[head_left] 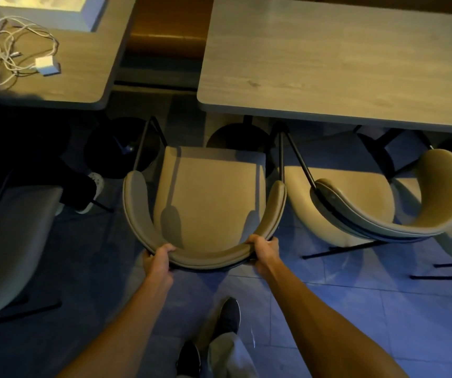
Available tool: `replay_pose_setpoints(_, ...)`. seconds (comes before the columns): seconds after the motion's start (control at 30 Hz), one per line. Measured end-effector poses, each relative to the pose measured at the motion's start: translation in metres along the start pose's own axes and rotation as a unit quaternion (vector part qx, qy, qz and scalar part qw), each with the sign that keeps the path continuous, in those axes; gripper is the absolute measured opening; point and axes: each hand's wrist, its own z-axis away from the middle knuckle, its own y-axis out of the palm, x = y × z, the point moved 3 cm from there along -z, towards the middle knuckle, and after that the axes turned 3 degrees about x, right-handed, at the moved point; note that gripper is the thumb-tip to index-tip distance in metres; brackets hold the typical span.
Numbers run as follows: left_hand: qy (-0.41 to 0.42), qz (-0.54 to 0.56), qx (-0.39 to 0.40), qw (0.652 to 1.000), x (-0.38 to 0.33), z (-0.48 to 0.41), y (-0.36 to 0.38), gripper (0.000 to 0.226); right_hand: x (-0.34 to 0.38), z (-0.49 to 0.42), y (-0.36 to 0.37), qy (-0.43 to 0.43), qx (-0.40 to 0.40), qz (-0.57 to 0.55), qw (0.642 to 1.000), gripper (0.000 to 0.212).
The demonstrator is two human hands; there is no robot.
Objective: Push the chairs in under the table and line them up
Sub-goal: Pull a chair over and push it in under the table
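Note:
A beige chair with a curved backrest (208,192) stands in front of me, its seat facing the wooden table (336,58). Its front edge sits just short of the table's near edge, toward the table's left corner. My left hand (157,259) grips the left part of the curved back, and my right hand (263,251) grips the right part. A second beige chair (369,203) stands to the right, turned at an angle, its seat partly under the table.
Another wooden table (63,77) at the left carries a tangled white cable with a charger (47,66) and a white box (53,9). A seated person's dark leg and shoe (88,192) are at the left, beside a grey chair (9,241). My shoes (227,320) stand on the tiled floor.

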Motion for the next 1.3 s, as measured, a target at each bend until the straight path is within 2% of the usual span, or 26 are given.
replay_pose_setpoints(0.3,0.000,-0.011,0.009,1.000,-0.007,-0.001,-0.001,0.068,0.001,0.000,0.006,0.004,0.000,0.000,1.000,0.065)
replay_pose_setpoints(0.57,0.006,-0.027,0.021,0.999,-0.030,-0.022,-0.004,0.058,0.000,-0.002,0.026,0.012,0.010,-0.019,1.000,0.057)
replay_pose_setpoints(0.7,0.007,-0.045,0.019,0.999,-0.031,-0.026,-0.004,0.063,0.000,-0.006,0.030,0.017,0.007,-0.010,1.000,0.058)
replay_pose_setpoints(0.77,0.008,-0.065,0.019,0.998,-0.031,-0.029,-0.005,0.064,0.000,-0.007,0.030,0.017,0.004,-0.003,1.000,0.057)
replay_pose_setpoints(0.93,0.005,-0.105,0.083,0.991,-0.033,-0.029,-0.014,0.057,0.005,0.001,0.028,0.030,0.019,0.055,0.998,0.058)
replay_pose_setpoints(1.03,0.051,-0.175,0.087,0.979,-0.038,-0.017,-0.020,0.062,0.011,0.008,0.022,0.016,0.021,0.082,0.996,0.045)
replay_pose_setpoints(1.1,0.126,-0.255,0.059,0.957,-0.048,-0.005,-0.022,0.070,0.017,0.016,0.016,-0.002,0.010,0.093,0.996,0.043)
replay_pose_setpoints(1.17,0.220,-0.340,0.026,0.914,-0.060,0.012,-0.022,0.077,0.024,0.028,0.011,-0.038,-0.011,0.115,0.993,0.045)
replay_pose_setpoints(1.23,0.312,-0.438,-0.007,0.843,-0.068,0.031,-0.021,0.087,0.029,0.041,0.006,-0.093,-0.035,0.171,0.980,0.045)
replay_pose_setpoints(1.3,0.366,-0.552,0.007,0.749,-0.064,0.043,-0.018,0.087,0.027,0.051,0.005,-0.135,-0.045,0.213,0.967,0.050)
